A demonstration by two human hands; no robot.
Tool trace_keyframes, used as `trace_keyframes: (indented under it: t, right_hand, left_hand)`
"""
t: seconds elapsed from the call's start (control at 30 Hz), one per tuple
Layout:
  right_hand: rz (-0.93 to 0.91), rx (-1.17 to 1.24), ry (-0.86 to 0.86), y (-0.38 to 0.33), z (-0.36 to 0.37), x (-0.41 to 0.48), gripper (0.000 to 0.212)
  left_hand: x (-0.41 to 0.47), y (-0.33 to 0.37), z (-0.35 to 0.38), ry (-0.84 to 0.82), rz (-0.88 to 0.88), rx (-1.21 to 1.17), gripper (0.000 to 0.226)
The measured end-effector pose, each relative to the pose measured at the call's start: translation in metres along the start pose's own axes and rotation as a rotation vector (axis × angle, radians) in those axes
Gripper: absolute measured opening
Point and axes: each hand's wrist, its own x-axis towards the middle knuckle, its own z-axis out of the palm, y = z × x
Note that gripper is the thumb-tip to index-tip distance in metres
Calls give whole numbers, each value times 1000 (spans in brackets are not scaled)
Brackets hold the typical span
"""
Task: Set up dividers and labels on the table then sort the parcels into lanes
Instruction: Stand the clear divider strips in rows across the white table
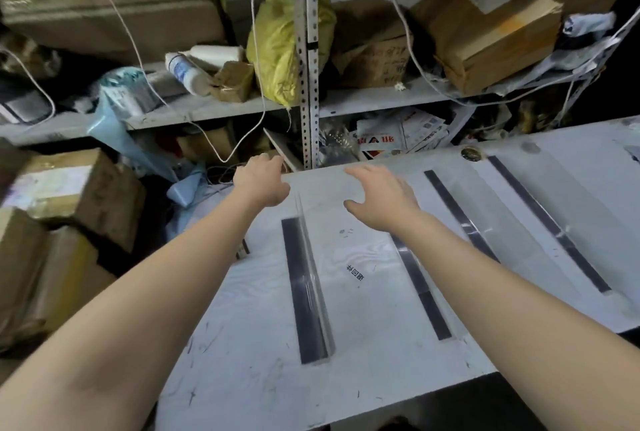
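two bare hands reach across a scuffed white table [242,344] lined with clear acrylic dividers on dark strip bases [306,288]. the left hand [260,184] hangs at the far edge, fingers curled out of sight, grip unclear; the right hand [382,200] hovers spread and empty. brown cardboard parcels [76,195] sit stacked at nine o'clock, a crinkled yellow plastic bag [277,46] on the metal shelf at twelve.

Two bare forearms reach from the lower corners toward frame centre; left hand [260,182] curled, right hand [381,200] spread, palm down.
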Motion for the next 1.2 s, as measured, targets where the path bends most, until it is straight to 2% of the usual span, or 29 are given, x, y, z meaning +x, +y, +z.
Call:
trace_keyframes:
  t: [0.17,0.37,0.5,0.63,0.8,0.9,0.97,1.07,1.2]
  right_hand:
    - [35,127,-64,-29,28,-5,66]
    - [73,132,-132,-49,64,-24,63]
    - [133,144,-199,-55,88,-32,61]
    - [191,181,-248,-56,104,-41,60]
    - [279,358,-256,-53,117,-54,42]
    - [324,443,-291,-54,117,-64,39]
    - [369,520,-314,-56,117,-71,39]
    - [441,650,-352,-56,116,-80,50]
    - [470,696,-377,-54,116,-90,54]
  left_hand:
    - [-13,-23,29,1,210,-99,56]
    - [-11,-27,75,-11,390,-136,51]
    - [-9,-28,99,-26,443,-168,45]
    - [-7,-33,109,74,470,-194,36]
    - [-3,-41,114,166,493,-219,20]
    - [4,-45,112,174,565,-156,13]
    - [10,-47,110,146,600,-125,14]
    - [18,-48,105,128,597,-121,12]
    - [33,-53,97,133,598,-105,9]
